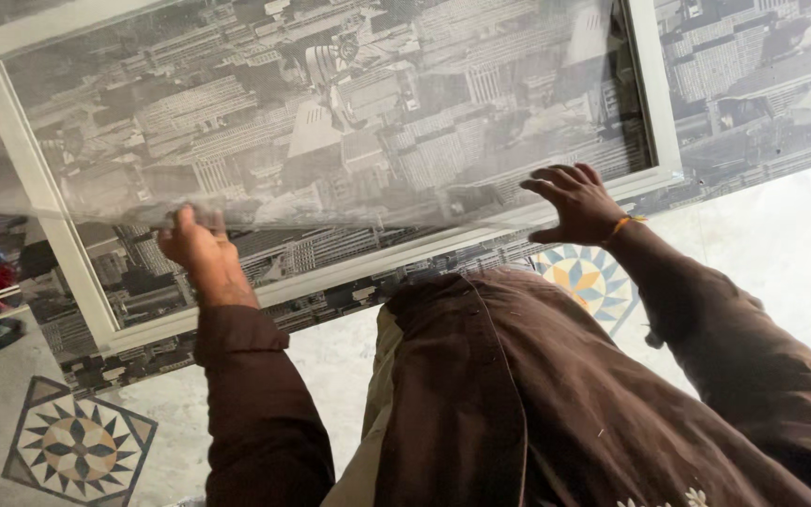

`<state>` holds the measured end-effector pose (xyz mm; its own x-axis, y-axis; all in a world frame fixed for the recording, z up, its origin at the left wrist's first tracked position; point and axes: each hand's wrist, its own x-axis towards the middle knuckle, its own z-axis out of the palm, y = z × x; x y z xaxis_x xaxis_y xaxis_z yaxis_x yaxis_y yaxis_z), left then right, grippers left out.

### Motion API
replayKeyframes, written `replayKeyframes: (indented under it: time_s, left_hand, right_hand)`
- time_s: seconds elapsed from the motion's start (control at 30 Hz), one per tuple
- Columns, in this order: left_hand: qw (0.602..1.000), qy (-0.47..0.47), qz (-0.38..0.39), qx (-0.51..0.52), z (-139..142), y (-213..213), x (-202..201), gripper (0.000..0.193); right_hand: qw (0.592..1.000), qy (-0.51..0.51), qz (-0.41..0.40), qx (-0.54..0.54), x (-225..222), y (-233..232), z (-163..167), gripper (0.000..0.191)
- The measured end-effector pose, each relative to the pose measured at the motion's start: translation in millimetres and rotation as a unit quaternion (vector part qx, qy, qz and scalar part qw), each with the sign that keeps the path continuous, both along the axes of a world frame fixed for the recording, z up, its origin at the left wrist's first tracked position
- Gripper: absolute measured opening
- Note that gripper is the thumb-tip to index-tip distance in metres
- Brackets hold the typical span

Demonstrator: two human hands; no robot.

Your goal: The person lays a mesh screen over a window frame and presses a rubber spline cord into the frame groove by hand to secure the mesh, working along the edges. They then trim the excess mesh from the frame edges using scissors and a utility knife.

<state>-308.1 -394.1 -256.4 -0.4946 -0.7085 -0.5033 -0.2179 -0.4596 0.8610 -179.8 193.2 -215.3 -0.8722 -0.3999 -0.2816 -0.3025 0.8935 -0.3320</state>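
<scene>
Though partly masked by the brown garment (518, 394) at the bottom of the view, both sleeves readable, reaching up and away over the pale floor (781, 272) with its star-patterned tile (77, 446). Next outward, left hand (197, 249), fingers curled together and apparently clamped on the near edge of a clear sheet (330, 178), thumb on top, remaining fingertips hidden beneath. Right hand (576, 202), marked by an orange thread (623, 223) at the wrist, fingers apart and flat, palm down, touching the same near edge close to the lower right corner of a white frame (49, 235). Long axis of the sheet left to right, rising slightly toward the right, near edge spanning from one hand to the other, so both hands already at it and neither clearly nearer. From the fingers, sheet stretching straight ahead and away, filmy and blurred, lying over a framed grey city picture (481, 84) set on the floor. Beyond that, at the upper right, a second city print (753, 75), just beside the frame. Whether sheet touches glass or hangs lifted above it: cannot tell.
</scene>
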Motion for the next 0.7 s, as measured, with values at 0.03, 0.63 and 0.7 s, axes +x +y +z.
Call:
replayKeyframes:
  time_s: [0.03, 0.63, 0.7]
  left_hand:
    - [1.000, 0.013, -0.012, -0.005, 1, -9, -5, 0.039]
    - [0.991, 0.125, -0.048, -0.018, 76, -47, -94, 0.033]
    - [0.990, 0.128, -0.049, -0.018, 78, -50, -99, 0.033]
  right_hand:
    - [1.000, 0.005, -0.010, 0.017, 12, 15, -7, 0.093]
    - [0.995, 0.054, 0.073, -0.027, 12, 6, -32, 0.086]
    - [0.993, 0.089, 0.078, -0.005, 10, 8, -31, 0.076]
